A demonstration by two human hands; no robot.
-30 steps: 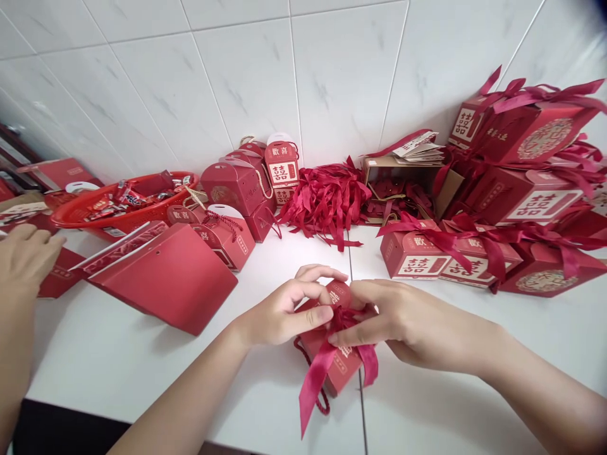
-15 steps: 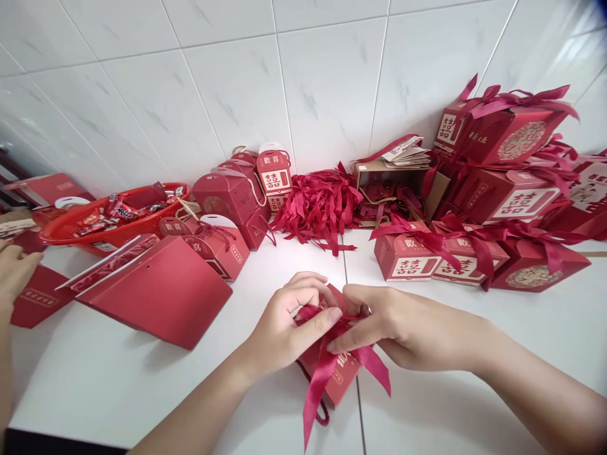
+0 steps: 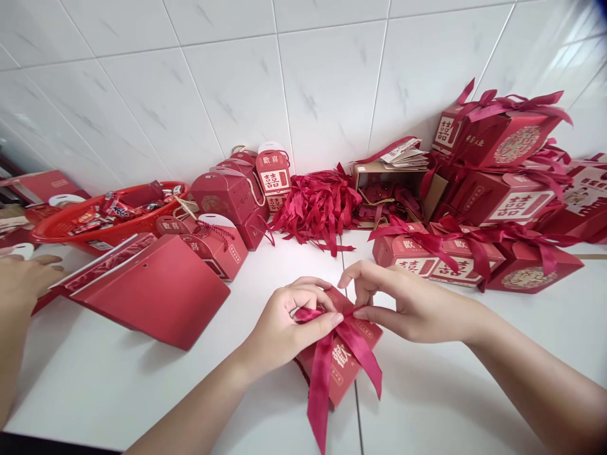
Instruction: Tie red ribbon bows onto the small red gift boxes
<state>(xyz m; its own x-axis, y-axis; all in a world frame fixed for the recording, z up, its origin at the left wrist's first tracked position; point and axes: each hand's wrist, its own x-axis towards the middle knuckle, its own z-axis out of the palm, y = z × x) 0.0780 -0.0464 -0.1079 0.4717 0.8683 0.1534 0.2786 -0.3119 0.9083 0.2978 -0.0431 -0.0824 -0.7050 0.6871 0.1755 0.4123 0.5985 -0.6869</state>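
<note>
A small red gift box [image 3: 341,363] with pale Chinese characters lies on the white table in front of me. Across its top runs a dark pink satin ribbon [image 3: 320,385], its two tails hanging over the near side. My left hand [image 3: 296,322] pinches the ribbon between thumb and fingers near its crossing. On the other side, my right hand [image 3: 393,300] has thumb and fingertips closed on the ribbon just right of the middle. The fingers partly cover the knot, so its exact form is hidden.
A heap of cut ribbons [image 3: 317,205] lies by the tiled wall. Ribboned boxes [image 3: 507,196] are stacked at right, beside an open carton [image 3: 439,196]. Left are a red basket [image 3: 95,237] of sweets, a large red box [image 3: 156,294] and another person's hand [image 3: 28,278].
My right hand has drawn back up and right from the box's middle, uncovering the front character. The other person's hand at left has moved lower and nearer the large box.
</note>
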